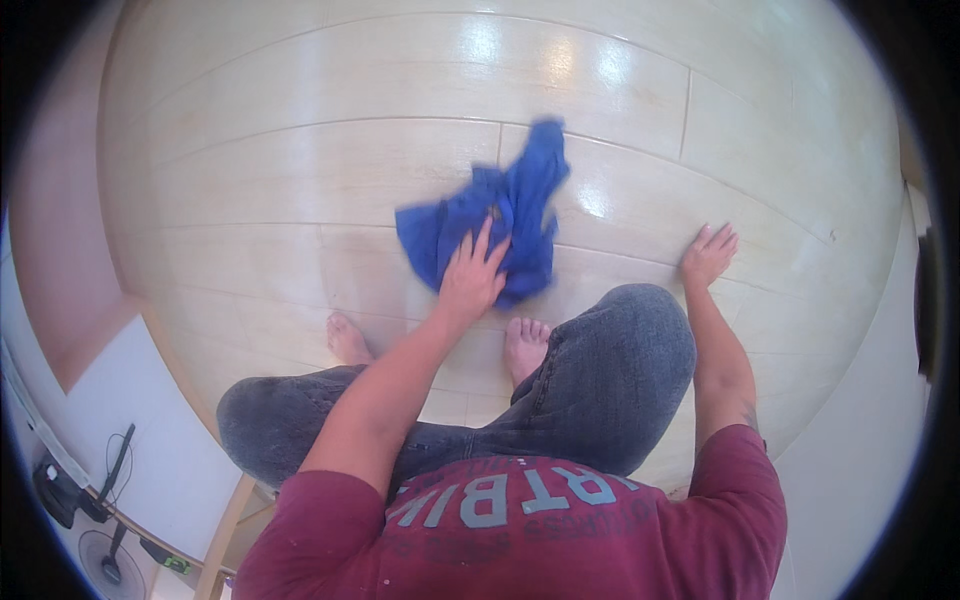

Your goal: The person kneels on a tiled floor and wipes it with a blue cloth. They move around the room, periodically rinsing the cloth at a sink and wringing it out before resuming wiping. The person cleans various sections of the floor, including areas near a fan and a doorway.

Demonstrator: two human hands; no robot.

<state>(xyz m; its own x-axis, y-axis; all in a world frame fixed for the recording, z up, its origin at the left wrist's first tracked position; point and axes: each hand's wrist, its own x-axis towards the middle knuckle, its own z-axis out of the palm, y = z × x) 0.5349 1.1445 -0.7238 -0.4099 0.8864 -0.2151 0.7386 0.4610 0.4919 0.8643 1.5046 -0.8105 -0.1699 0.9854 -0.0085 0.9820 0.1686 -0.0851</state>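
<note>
A crumpled blue cloth (529, 217) lies on the pale tiled floor (405, 150) in front of my feet. My left hand (474, 277) presses flat on its near left part with the fingers spread, and one narrow end of the cloth stretches away towards the far side. My right hand (709, 253) rests on the tiles beyond my right knee, fingers apart, holding nothing. The cloth's edges look slightly blurred.
My bare feet (526, 345) stand just behind the cloth, under bent knees in grey jeans (615, 375). A white and brownish wall or panel (165, 382) borders the floor at left. A fan (112, 570) is at lower left, and a pale surface (847, 450) borders the right.
</note>
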